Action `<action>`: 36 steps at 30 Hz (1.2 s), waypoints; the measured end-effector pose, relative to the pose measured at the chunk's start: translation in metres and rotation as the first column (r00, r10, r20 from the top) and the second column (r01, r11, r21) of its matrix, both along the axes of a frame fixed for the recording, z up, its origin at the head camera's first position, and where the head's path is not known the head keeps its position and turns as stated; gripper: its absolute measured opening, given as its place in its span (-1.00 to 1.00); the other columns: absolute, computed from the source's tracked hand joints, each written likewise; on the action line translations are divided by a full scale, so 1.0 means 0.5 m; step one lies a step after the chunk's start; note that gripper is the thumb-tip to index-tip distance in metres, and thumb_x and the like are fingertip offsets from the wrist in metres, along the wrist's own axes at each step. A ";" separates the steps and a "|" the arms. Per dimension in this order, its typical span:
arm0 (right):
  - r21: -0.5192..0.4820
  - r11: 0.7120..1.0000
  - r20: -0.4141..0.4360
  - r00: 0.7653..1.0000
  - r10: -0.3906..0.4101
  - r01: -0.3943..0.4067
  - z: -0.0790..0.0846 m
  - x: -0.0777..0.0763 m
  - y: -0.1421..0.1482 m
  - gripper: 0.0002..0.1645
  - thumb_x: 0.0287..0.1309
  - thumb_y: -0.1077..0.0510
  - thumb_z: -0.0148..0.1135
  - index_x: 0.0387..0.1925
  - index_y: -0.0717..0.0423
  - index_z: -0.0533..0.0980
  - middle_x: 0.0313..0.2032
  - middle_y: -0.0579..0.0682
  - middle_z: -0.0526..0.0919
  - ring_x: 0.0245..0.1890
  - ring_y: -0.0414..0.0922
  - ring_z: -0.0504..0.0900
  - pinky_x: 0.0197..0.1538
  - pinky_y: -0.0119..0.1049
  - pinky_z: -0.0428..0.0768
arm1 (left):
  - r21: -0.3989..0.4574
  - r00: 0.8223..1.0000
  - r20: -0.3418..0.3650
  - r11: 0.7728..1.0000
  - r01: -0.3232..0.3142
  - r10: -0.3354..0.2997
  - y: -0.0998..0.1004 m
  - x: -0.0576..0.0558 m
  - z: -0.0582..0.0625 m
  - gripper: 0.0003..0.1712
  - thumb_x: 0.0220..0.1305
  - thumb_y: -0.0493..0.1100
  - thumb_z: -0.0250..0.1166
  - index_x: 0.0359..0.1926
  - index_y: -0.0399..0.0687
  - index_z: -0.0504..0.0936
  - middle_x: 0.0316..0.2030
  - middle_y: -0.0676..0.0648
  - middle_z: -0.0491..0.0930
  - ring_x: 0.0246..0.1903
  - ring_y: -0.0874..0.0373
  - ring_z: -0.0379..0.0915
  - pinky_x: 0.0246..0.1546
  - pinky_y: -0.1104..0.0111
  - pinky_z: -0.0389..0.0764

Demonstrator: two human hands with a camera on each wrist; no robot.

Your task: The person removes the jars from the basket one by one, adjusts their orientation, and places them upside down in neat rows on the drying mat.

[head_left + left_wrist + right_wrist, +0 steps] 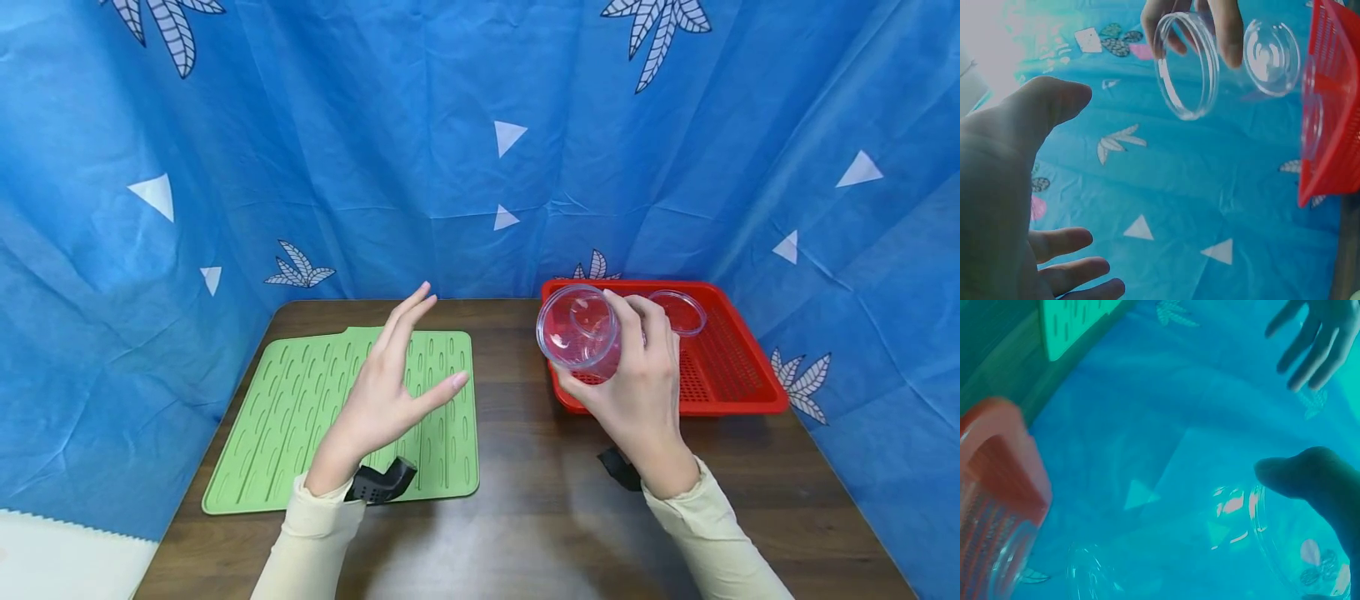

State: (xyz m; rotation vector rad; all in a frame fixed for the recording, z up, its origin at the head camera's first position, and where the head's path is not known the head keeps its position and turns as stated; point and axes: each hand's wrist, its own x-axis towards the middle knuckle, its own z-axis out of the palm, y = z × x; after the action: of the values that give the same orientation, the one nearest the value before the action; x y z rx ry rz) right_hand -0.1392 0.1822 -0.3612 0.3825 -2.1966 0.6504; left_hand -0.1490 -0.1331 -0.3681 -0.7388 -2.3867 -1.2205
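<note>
The left hand (382,392), spread and holding nothing, hangs above the mat (277,425). The right hand (641,383) grips a tilted jar (576,327) round its side, probably against slipping, raised near the basket (723,407), which likely corrals a round clear piece (678,311).

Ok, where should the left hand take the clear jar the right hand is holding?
Likely by the bare left edge of its ringed end, coming from the left: that round end of the clear jar faces the left hand, while the right hand covers the opposite side.
</note>
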 end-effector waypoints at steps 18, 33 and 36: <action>0.158 0.982 -0.148 0.981 0.127 -0.103 0.045 0.020 -0.085 0.26 -0.33 0.06 0.89 0.49 0.15 0.47 0.25 0.33 0.54 0.27 0.28 0.52 0.20 0.28 0.48 | 0.037 0.994 -0.004 0.994 0.107 -0.107 0.051 -0.012 0.044 0.17 0.23 0.25 0.62 0.72 0.29 0.20 0.66 0.27 0.14 0.61 0.21 0.13 0.49 -0.16 0.37; 0.328 0.944 -0.269 0.953 0.139 -0.045 0.054 0.031 -0.146 0.06 -0.09 0.02 0.78 0.47 0.13 0.52 0.19 0.33 0.58 0.21 0.29 0.57 0.17 0.28 0.50 | 0.149 0.962 -0.009 0.951 0.270 -0.272 0.081 -0.021 0.054 0.32 0.07 -0.03 0.79 0.73 0.27 0.18 0.62 0.21 0.24 0.46 0.16 0.39 0.44 0.15 0.51; 0.341 0.939 -0.280 0.950 0.141 -0.039 0.056 0.030 -0.155 -0.03 -0.02 0.10 0.70 0.46 0.12 0.53 0.19 0.31 0.58 0.22 0.27 0.57 0.17 0.27 0.51 | 0.170 0.959 -0.014 0.944 0.282 -0.283 0.082 -0.025 0.053 0.32 0.06 -0.07 0.80 0.72 0.25 0.20 0.60 0.18 0.27 0.49 0.14 0.37 0.47 0.15 0.49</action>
State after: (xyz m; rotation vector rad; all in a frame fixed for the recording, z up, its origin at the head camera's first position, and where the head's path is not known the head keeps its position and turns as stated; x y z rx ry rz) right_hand -0.1241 0.1046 -0.3330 0.7145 -1.9987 0.2429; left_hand -0.1615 -0.0923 -0.3414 -1.0475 -2.2020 -1.5222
